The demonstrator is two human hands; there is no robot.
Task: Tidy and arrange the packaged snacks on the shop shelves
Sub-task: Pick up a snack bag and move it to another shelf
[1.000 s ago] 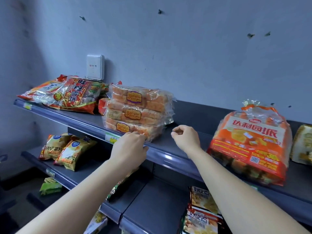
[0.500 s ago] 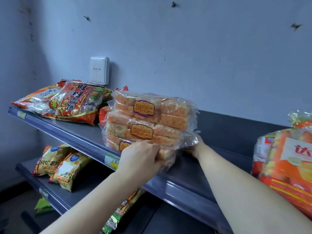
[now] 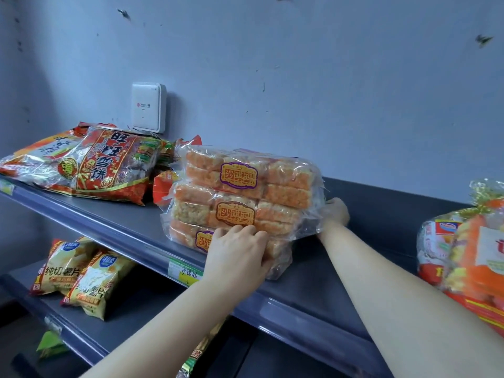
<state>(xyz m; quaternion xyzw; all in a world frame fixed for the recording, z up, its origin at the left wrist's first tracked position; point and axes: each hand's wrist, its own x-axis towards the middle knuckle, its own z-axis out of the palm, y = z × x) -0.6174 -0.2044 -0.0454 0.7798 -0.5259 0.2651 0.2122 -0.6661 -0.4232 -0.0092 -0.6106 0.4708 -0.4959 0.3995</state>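
Right hand (image 3: 336,211), earlier free, now behind the snack stack (image 3: 283,181), grip hidden; left hand (image 3: 236,253) curled on its front.

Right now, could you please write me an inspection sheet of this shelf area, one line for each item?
Surface: dark top shelf, price tag on its front edge.
Job's things: stack of three clear packs of orange cakes near the front edge; red bags at left; orange bag at right; yellow bags on the lower shelf.
Clutter: green packet low at left, blurred.
Grippers: left hand grips the stack's bottom pack; right hand at the stack's right end, fingers hidden.
Cables: nothing seen.
Surroundings: blue-grey wall with dark marks; white box on it.
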